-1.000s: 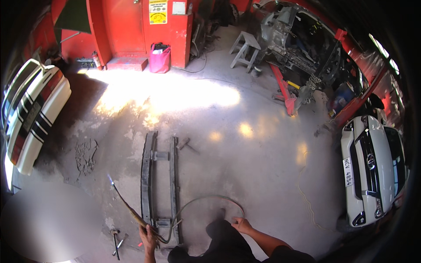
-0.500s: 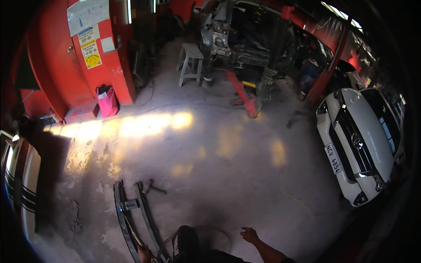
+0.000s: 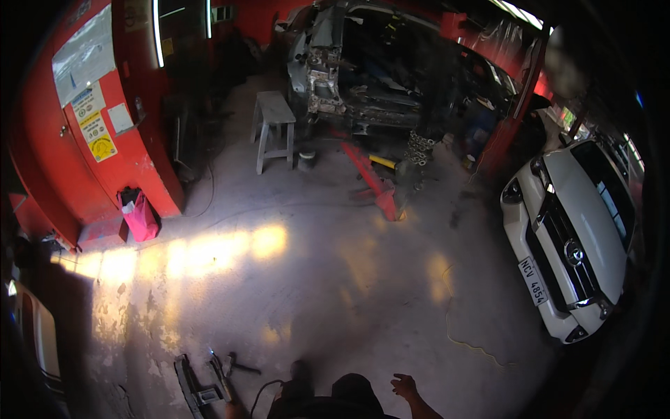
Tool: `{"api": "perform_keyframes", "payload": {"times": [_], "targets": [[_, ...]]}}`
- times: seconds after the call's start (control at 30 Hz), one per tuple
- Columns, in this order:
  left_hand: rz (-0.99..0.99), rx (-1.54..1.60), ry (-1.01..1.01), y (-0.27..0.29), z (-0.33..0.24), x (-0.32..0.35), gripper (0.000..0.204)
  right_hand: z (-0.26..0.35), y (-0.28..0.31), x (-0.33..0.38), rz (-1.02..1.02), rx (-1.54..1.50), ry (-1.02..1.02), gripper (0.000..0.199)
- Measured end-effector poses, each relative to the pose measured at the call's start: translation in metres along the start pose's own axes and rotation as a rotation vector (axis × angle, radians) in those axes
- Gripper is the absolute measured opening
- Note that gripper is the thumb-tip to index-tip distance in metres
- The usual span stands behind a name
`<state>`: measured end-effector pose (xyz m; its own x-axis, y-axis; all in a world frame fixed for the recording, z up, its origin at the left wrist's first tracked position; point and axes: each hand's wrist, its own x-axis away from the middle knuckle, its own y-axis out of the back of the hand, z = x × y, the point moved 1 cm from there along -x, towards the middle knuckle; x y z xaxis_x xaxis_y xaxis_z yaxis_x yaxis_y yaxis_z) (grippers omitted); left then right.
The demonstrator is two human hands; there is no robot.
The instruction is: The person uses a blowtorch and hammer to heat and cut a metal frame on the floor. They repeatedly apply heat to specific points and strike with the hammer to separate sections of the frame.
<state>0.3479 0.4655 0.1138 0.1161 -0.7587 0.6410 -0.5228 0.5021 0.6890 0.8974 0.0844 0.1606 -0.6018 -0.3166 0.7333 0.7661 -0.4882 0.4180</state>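
My left hand (image 3: 236,409), at the lower edge, is closed around a slim gas torch (image 3: 222,376) with a small blue-white glow at its tip. Beneath and beside the torch lies a dark metal frame (image 3: 187,383), its near part cut off by the picture's edge. A hammer-like tool (image 3: 244,367) rests on the floor just beyond the frame. From near my left leg curves a dark hose (image 3: 261,395). Out to the right, my right hand (image 3: 403,385) hangs in the air with its fingers apart, holding nothing.
A white car (image 3: 579,230) stands at the right, part of another vehicle (image 3: 46,335) at the left. Ahead are a grey stool (image 3: 273,115), a red metal stand (image 3: 373,181) and a stripped car body (image 3: 356,91). A pink bag (image 3: 141,218) sits by the red wall. A thin cord (image 3: 460,343) crosses the floor.
The view has tilted upward, so the frame sits lower in the picture. The torch tip has shifted from the frame's left rail to its right side. My right hand remains raised and empty.
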Motion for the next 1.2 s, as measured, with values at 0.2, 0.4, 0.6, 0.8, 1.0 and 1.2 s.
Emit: {"api": "perform_keyframes", "payload": {"times": [0.2, 0.4, 0.6, 0.8, 1.0, 1.2], "targets": [[0.055, 0.079, 0.005, 0.017, -0.188, -0.083, 0.042, 0.01, 0.04, -0.067, 0.003, -0.217, -0.172, 0.046], [0.025, -0.308, -0.025, -0.012, -0.332, -0.117, 0.047, 0.091, 0.076, -0.183, 0.123, -0.015, -0.327, 0.044], [0.075, -0.321, -0.169, -0.055, -0.433, -0.151, 0.045, 0.306, 0.181, -0.389, -0.057, 0.515, 0.451, 0.045], [0.158, -0.079, -0.185, -0.089, -0.558, -0.149, 0.034, 0.657, 0.249, -0.486, -0.074, 0.302, 0.513, 0.051], [0.141, -0.144, -0.13, -0.11, -0.672, -0.21, 0.027, 0.856, 0.263, -0.617, -0.155, 0.456, 0.89, 0.038], [0.144, 0.182, 0.192, -0.1, -0.849, -0.273, 0.026, 0.974, 0.386, -0.768, -0.472, 0.819, 0.863, 0.035]]}}
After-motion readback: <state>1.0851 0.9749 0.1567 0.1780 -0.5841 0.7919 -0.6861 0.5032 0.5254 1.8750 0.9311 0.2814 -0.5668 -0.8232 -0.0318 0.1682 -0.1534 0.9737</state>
